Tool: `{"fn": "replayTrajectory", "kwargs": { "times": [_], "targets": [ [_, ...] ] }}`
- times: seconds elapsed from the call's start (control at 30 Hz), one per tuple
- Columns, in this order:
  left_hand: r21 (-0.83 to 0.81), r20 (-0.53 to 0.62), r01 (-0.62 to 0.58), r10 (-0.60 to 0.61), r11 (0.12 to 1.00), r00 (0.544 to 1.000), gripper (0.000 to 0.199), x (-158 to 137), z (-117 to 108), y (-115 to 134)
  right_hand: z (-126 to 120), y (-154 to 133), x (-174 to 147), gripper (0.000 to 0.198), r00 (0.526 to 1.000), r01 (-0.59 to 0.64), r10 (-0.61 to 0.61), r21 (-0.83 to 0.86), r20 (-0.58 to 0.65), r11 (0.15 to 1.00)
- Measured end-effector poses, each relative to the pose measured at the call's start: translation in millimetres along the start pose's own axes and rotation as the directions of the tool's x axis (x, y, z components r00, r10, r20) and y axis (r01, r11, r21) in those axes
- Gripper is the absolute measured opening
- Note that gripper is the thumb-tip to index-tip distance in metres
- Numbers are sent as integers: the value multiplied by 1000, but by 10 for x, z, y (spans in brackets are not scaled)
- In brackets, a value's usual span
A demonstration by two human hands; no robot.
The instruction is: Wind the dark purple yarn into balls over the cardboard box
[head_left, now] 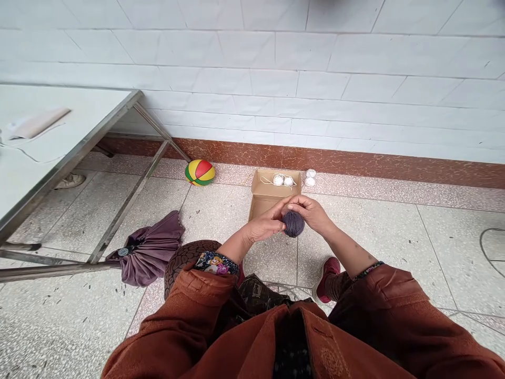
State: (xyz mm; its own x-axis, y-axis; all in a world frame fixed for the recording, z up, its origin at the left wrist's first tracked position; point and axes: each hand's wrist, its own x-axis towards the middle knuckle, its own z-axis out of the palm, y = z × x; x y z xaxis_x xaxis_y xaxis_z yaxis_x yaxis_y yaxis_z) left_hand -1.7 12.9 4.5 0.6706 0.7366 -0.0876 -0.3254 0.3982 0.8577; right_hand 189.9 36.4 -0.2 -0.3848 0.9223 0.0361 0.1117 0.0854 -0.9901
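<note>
A dark purple-grey ball of yarn is held between my two hands, above the floor in front of me. My left hand closes on its left side, with the thumb low and the fingers reaching over the top. My right hand grips it from the upper right, its fingertips meeting those of the left. Behind the hands, an open cardboard box sits on the floor, partly hidden by them. In its far part lie white yarn balls with a loose strand.
White balls stand right of the box. A coloured ball rests near the wall. To the left are a metal-framed table and a folded purple umbrella. A cable lies on the floor at right.
</note>
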Motion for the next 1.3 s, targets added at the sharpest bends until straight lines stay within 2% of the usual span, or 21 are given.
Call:
{"fn": "replayTrajectory", "kwargs": {
  "times": [0.1,0.2,0.27,0.37,0.43,0.5,0.6,0.7,0.77,0.83,0.93,1.03,1.13,1.2,1.3],
  "targets": [
    [-39,-20,11,-12,999,1000,85,-22,30,48,-8,121,4,26,994,-86,80,-88,-70,992],
    [-82,-89,-26,19,996,996,70,-4,-2,66,-22,204,-21,22,992,-114,96,-242,-88,963],
    [-104,-202,-73,51,992,978,57,28,-55,57,-2,199,-60,18,996,-85,79,-338,-32,937],
    [-71,-399,-134,95,988,912,48,74,-140,36,64,92,-135,20,991,25,29,-387,131,922],
    [17,-467,-131,123,991,875,47,88,-173,26,87,-20,-178,24,972,100,-18,-344,234,934],
    [151,-476,-100,161,983,865,48,88,-182,23,63,-130,-202,26,963,119,-49,-256,266,959],
    [334,-413,-29,175,942,894,61,69,-165,23,-56,-226,-190,29,985,43,-26,-93,173,995],
    [384,-277,21,93,923,956,88,49,-132,14,-178,-225,-137,32,1000,-20,19,34,20,999],
    [348,-137,23,27,937,990,99,38,-100,0,-210,-195,-97,33,998,-35,39,71,-58,997],
    [277,-1,16,-16,961,1000,105,30,-57,-11,-195,-153,-64,32,994,-60,67,77,-84,995],
    [151,70,0,-11,989,998,107,20,10,-5,-129,-62,-41,32,991,-123,126,57,-51,991],
    [36,-9,-28,29,999,1000,98,13,38,25,-78,59,-48,32,980,-194,193,-12,-54,981],
    [-28,-162,-60,54,998,985,70,20,-4,47,-54,147,-69,30,979,-202,192,-165,-73,965],
    [-42,-297,-75,60,996,953,55,35,-62,46,-40,152,-86,28,989,-148,143,-255,-38,956],
    [-17,-500,-94,73,995,863,48,64,-154,30,-10,78,-120,28,995,-51,74,-309,65,950]
  ]
}}
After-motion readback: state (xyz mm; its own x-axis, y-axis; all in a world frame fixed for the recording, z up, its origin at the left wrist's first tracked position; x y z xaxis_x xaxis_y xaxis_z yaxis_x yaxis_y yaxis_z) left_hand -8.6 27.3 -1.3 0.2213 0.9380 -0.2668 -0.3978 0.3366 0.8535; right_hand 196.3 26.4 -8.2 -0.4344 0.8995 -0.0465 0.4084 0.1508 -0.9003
